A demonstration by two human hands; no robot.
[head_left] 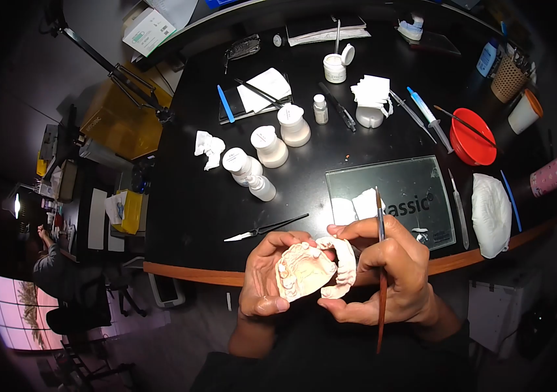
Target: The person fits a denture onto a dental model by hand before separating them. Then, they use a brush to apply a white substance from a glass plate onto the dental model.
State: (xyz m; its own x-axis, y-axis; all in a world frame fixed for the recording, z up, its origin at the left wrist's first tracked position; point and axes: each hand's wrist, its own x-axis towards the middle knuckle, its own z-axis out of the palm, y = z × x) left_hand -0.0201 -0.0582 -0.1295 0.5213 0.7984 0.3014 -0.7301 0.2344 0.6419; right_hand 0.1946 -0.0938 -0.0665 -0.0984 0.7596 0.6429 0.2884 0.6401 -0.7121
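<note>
Near the desk's front edge, my left hand is closed round a cream dental cast with several teeth along its rim. Close beside it, my right hand pinches a second, curved dental piece between thumb and fingers. A thin brush with a reddish-brown handle also lies between the fingers of my right hand, its tip pointing up over the glass slab. The cast and the curved piece are side by side and seem to touch.
White-lidded jars, a small bottle and black-handled tweezers lie beyond my left hand. To the right are a red bowl, a syringe and a white cloth. A person sits far left.
</note>
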